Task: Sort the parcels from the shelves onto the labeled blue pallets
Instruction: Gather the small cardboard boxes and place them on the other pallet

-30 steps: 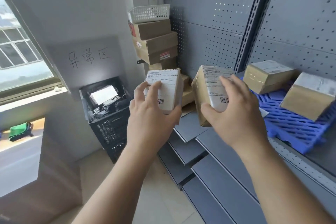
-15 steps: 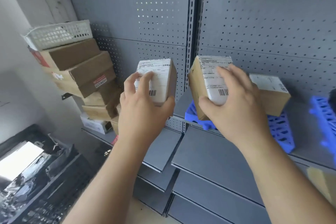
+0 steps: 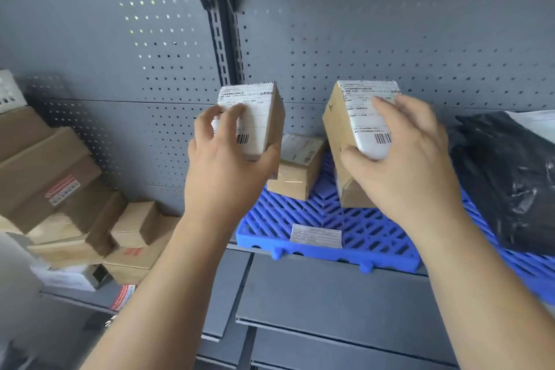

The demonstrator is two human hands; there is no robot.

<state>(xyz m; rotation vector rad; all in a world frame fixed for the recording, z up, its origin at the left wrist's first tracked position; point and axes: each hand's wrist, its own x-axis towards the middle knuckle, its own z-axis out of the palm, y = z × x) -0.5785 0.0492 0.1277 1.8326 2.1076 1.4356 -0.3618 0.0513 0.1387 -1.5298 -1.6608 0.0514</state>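
One blue pallet (image 3: 375, 228) lies on the shelf (image 3: 330, 288), under both raised boxes. The right hand (image 3: 411, 168) curls thumb and fingers round the bigger box (image 3: 336, 129). The left hand (image 3: 228, 177) grips the smaller box (image 3: 255, 111) the same way. Both look like stiff, light cardboard, best gripped across opposite faces.

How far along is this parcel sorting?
Early, it seems. Done: one box lies on the blue pallet, a black bag beside it. In hand: the left hand grips the left box, the right hand the right box, both held before that pallet. Left: a pile of boxes on the left shelf.
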